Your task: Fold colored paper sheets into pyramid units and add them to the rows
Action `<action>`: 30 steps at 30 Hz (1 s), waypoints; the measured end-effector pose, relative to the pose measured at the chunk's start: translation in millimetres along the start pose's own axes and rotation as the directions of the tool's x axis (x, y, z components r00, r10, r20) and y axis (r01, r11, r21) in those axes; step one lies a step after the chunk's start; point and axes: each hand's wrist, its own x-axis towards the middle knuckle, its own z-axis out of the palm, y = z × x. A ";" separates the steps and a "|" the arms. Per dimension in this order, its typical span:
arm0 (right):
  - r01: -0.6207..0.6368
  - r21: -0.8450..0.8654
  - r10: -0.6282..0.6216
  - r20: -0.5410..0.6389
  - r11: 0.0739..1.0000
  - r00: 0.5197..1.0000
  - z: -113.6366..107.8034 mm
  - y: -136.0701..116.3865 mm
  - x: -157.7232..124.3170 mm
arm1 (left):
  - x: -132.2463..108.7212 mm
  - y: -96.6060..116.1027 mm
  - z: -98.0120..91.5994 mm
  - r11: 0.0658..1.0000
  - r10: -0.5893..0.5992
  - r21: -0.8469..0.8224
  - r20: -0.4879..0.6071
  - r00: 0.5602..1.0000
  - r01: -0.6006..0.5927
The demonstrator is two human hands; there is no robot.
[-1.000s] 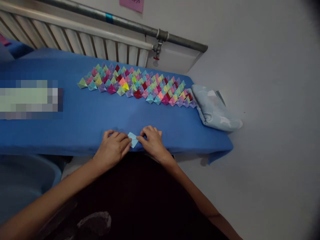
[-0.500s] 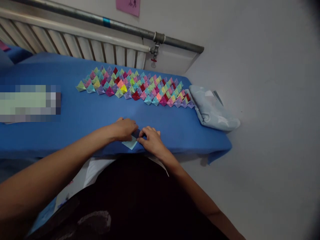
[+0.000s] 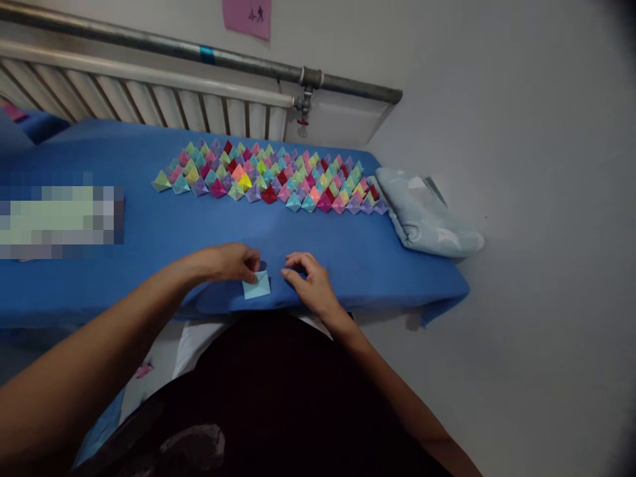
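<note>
From the head camera: near the front edge of the blue tablecloth (image 3: 149,232), a light-blue folded paper (image 3: 257,286), lying flat on the cloth. At the paper's upper corner, the left hand (image 3: 233,262), fingertips bunched together and touching that corner; cannot tell whether pinching it or only pressing it down. Just to the right along the same front edge, the right hand (image 3: 311,281), resting on the cloth with fingers loosely curled, grasping nothing, a small gap of bare cloth between it and the paper. Toward the back of the tablecloth, a long band of small folded paper pyramids (image 3: 268,175) in red, pink, green, yellow, purple and teal, packed close in rows. At the tablecloth's right end, a pale blue cushion (image 3: 427,215) with white star shapes, touching the last pyramids. Behind the tablecloth, a white radiator (image 3: 149,99), above it a grey pipe (image 3: 199,53), and higher on the wall a pink note (image 3: 247,16).
</note>
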 end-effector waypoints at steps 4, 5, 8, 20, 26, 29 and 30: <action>-0.160 0.197 0.150 0.064 0.967 0.987 3.8 -13.6 -7.1 | -21.4 -15.1 10.5 0.795 -0.031 -0.599 -0.207 0.978 -0.102; -0.184 0.243 0.164 0.101 0.953 0.981 6.3 -17.7 -9.1 | -25.2 -15.2 15.9 0.730 -0.065 -0.668 -0.274 0.960 -0.141; -0.223 0.316 0.172 0.180 0.922 0.968 14.8 -27.4 -13.4 | -30.3 -9.1 33.7 0.604 -0.172 -0.769 -0.382 0.908 -0.209; -0.082 0.139 0.058 0.168 0.987 0.984 15.3 -27.3 -16.5 | -33.1 -6.4 41.2 0.657 -0.015 -0.701 -0.381 0.924 -0.279; 0.346 -0.427 -0.286 0.200 0.836 0.937 4.7 -26.1 -8.1 | -32.8 -9.6 33.9 0.898 0.369 -0.010 -0.525 0.767 -0.439; 0.488 -0.610 -0.395 0.292 0.625 0.871 0.7 -23.6 -2.4 | -25.6 -13.8 49.2 0.859 0.512 0.356 -0.619 0.595 -0.369; 0.513 -0.638 -0.416 0.313 0.574 0.854 0.5 -22.1 -1.5 | -23.2 -15.8 55.7 0.847 0.532 0.417 -0.643 0.550 -0.331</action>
